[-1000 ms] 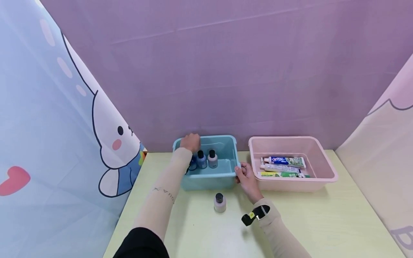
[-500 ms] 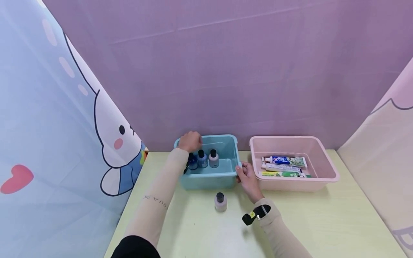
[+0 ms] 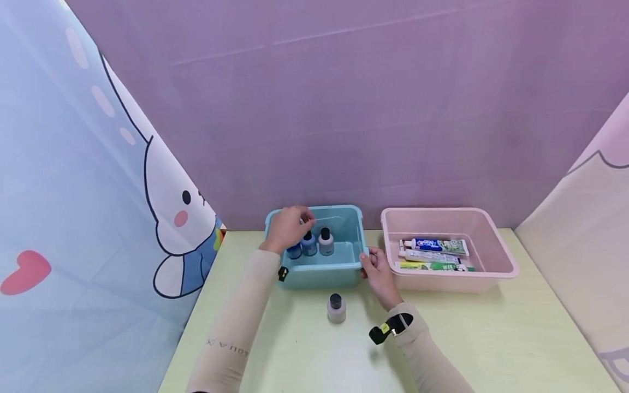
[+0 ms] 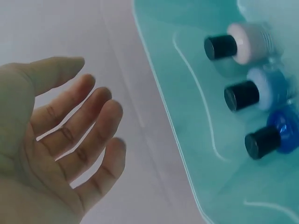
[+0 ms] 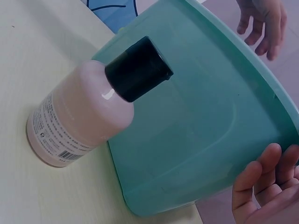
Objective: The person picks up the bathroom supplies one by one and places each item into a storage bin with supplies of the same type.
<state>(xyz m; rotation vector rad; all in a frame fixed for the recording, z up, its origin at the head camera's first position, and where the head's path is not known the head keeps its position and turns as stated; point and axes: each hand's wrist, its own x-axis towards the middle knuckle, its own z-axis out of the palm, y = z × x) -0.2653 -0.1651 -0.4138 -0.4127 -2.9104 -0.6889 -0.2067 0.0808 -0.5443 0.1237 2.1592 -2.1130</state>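
My left hand (image 3: 287,229) hovers over the left side of a teal plastic bin (image 3: 319,277), its fingers loosely bent and holding nothing. In the left wrist view, its palm and spread fingers are bare. Inside that bin stand three black-capped bottles in a row: a dark blue bottle (image 4: 286,129), a light blue bottle (image 4: 270,88) and a pale pink bottle (image 4: 247,43). My right hand (image 3: 379,277) grips the bin's right front rim, thumb at the corner. Another pale pink bottle (image 5: 79,114) with a black cap stands upright on the table before the bin.
Right of the teal bin is a pink bin (image 3: 452,281) containing several tubes, among them a blue-and-white toothpaste tube (image 3: 439,246). Both stand on a pale yellow table (image 3: 314,355) against a purple cloth backdrop (image 3: 344,109). A patterned cloth (image 3: 88,218) hangs at the left.
My left hand has risen from the bottles inside the teal bin, and its fingers have loosened, with the dark blue bottle left standing. My right hand stays at the bin's rim.
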